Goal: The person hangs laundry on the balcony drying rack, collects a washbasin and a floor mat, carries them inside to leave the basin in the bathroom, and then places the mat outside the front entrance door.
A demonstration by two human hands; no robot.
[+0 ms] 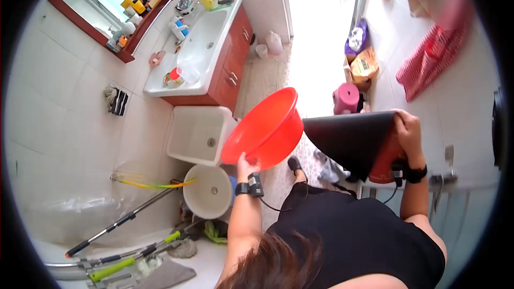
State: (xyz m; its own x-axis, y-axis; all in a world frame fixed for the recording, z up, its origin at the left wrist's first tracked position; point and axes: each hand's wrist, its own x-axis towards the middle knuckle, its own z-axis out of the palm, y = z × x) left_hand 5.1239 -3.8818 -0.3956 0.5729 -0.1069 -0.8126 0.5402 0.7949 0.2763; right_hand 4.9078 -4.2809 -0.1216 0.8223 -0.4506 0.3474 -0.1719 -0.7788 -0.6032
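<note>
A round red basin (267, 123) is tilted on its side in the middle of the view. My left hand (248, 166) grips its near rim, with fingers wrapped over the edge. To the right hangs a black flat sheet or board (350, 136), and my right hand (409, 128) is closed on its upper right corner. Below that hand is a red object (383, 166), partly hidden by the black sheet. The basin and the black sheet are side by side, close together. Each wrist wears a black band with a cable.
A sink (206, 37) on a red cabinet stands at the upper left. Nearer are a white square tub (198, 134) and a round white basin (208, 192). Mops (128, 262) lie lower left. A pink bucket (346, 98) and bags (364, 64) line the right wall.
</note>
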